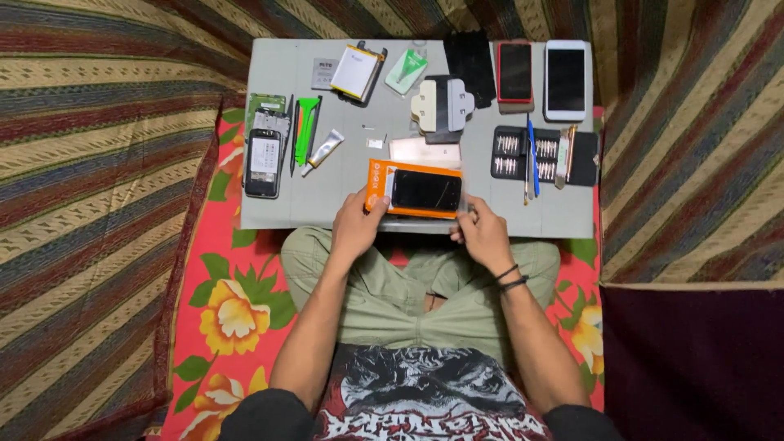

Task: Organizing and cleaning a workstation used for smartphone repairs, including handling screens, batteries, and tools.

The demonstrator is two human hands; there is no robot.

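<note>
Both hands, the left hand (357, 224) and the right hand (482, 235), were closed on the ends of the orange phone-screen pack (415, 189) at the near edge of the gray desk (327, 196), pack not yet opened, taken-apart phone (264, 162) waiting at the left.

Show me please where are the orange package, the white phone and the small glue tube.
orange package (377, 186): head view, on its orange left end.
white phone (566, 79): head view, middle of its dark screen.
small glue tube (325, 150): head view, middle of the tube body.
</note>
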